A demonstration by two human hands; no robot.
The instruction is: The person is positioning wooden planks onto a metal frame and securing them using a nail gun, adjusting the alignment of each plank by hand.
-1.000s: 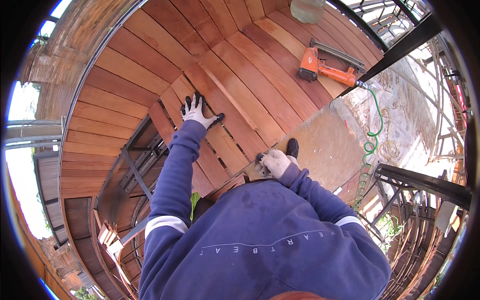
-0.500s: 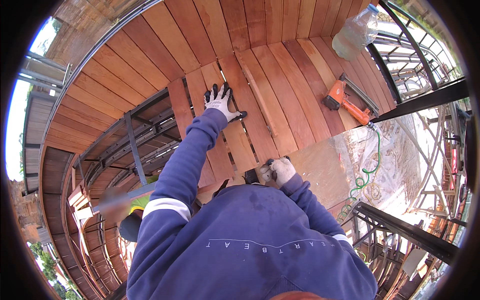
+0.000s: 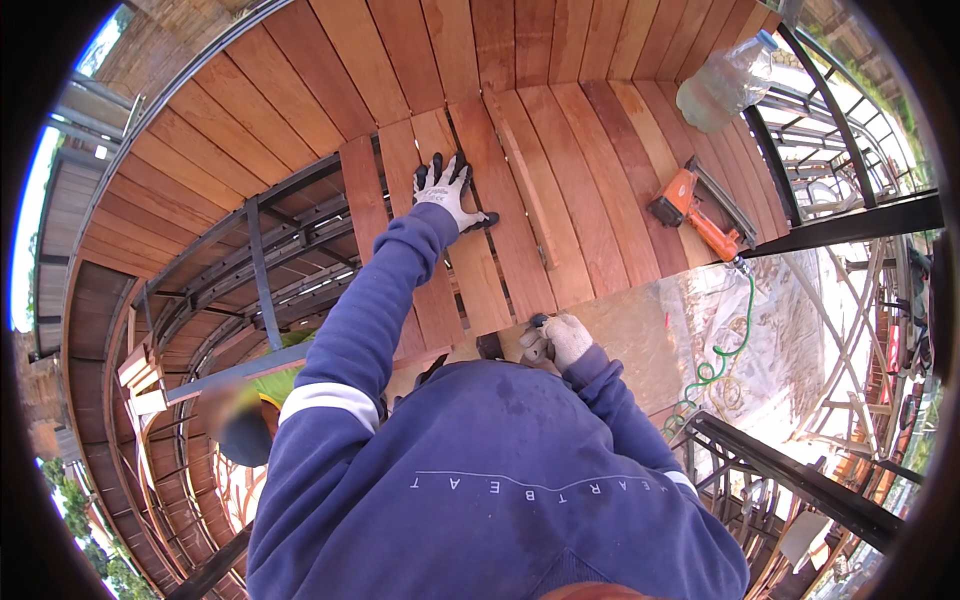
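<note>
My left hand (image 3: 446, 192), in a white glove with dark fingertips, lies flat with fingers spread across a reddish wooden board (image 3: 476, 285) and its neighbour (image 3: 512, 240). Narrow uneven gaps show between these boards. At their near ends, my right hand (image 3: 567, 341) is gloved too, its fingers curled in; the thumb side is against a board's end. What it holds, if anything, is hidden. A narrow wooden strip (image 3: 527, 187) rests on the boards to the right of my left hand.
An orange nail gun (image 3: 690, 207) with a green coiled hose (image 3: 741, 340) lies on the boards at right. Beyond it stands a clear plastic bottle (image 3: 725, 90). Open dark metal framing (image 3: 264, 280) is at left, with another person (image 3: 245, 430) low beside it.
The whole view has shifted slightly. My left hand stays spread on the same boards, and my right hand keeps its place at the near ends, with little visible change.
</note>
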